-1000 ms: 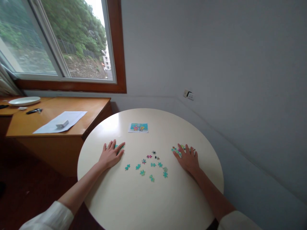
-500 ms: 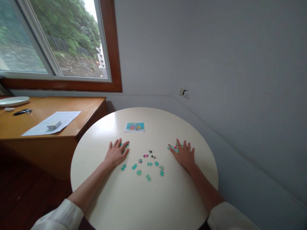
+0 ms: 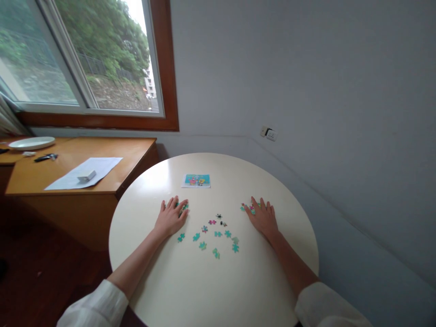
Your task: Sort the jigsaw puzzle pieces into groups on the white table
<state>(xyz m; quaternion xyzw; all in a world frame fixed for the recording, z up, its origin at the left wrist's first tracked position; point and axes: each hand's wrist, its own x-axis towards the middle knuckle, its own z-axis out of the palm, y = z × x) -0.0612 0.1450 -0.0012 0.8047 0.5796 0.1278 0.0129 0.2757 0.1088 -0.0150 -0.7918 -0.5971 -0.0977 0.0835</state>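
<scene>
Both my hands lie flat on a round cream table [image 3: 211, 290]. My left hand [image 3: 171, 217] has its fingers stretched out over a few teal puzzle pieces [image 3: 184, 208] that peek out at the fingertips. My right hand [image 3: 261, 217] is spread flat over a cluster of teal and pink puzzle pieces [image 3: 245, 208]. Between the hands lie several loose puzzle pieces [image 3: 214, 234], mostly teal, some pink and dark. A small picture card [image 3: 196, 180] sits farther back on the table.
A wooden desk [image 3: 78, 181] stands to the left with a sheet of paper [image 3: 85, 172], a small grey box, a white plate [image 3: 31, 143] and a dark tool. A window is above it. Grey walls close behind; a socket [image 3: 269, 133] is on the wall.
Both hands have slid inward toward the loose pieces, dragging the pieces under them along. The camera view shifted slightly.
</scene>
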